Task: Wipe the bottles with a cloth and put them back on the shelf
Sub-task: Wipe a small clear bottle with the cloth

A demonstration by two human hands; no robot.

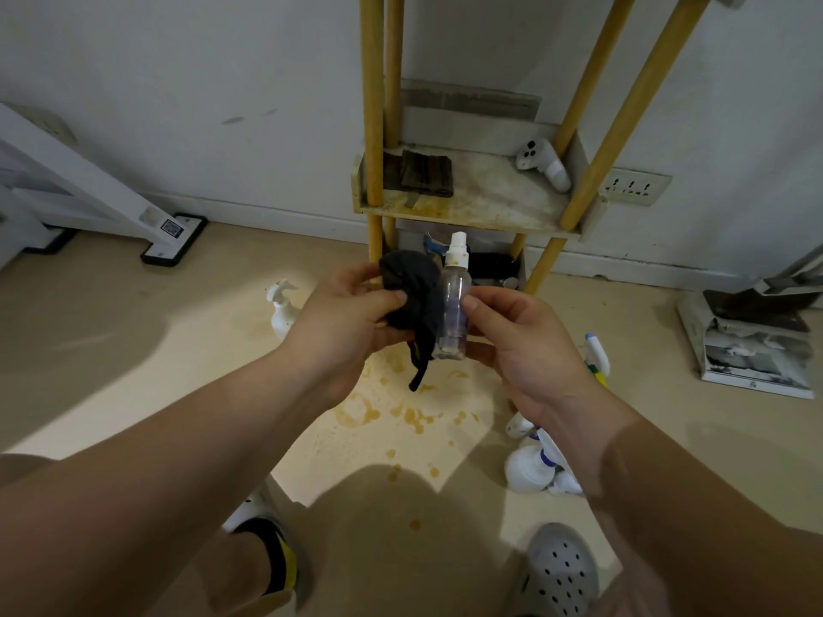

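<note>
The floor (133,349) is pale beige, with a bright patch in the middle marked by orange-brown rings and drops. A scuffed white wall (222,82) closes the far side. Against it stands the shelf (467,211), yellow posts carrying a grimy white board. On the board lie a dark folded piece (425,173) at the left and a white controller (541,162) at the far right corner. The tier below holds dark things I cannot make out.

Near the shelf's front edge, above the stained floor, the right hand (530,345) holds the clear spray bottle (452,305) upright, its grip pinching the body between thumb and fingers. The left hand (343,322) has its grip bunched round the black cloth (407,282), which touches the bottle's left side; a strip of it hangs down.

A white pump bottle (281,309) stands on the floor to the left of the hands. A blue-topped sprayer (596,354) and a cluster of white bottles (530,469) sit to the right, near the right arm. A white frame (89,189) on black feet fills the far left, a stack of printed papers (752,358) lies at the right, and a socket strip (632,187) is on the wall right of the shelf. Open floor lies left of the stains. A grey clog (561,572) shows at the near edge.
</note>
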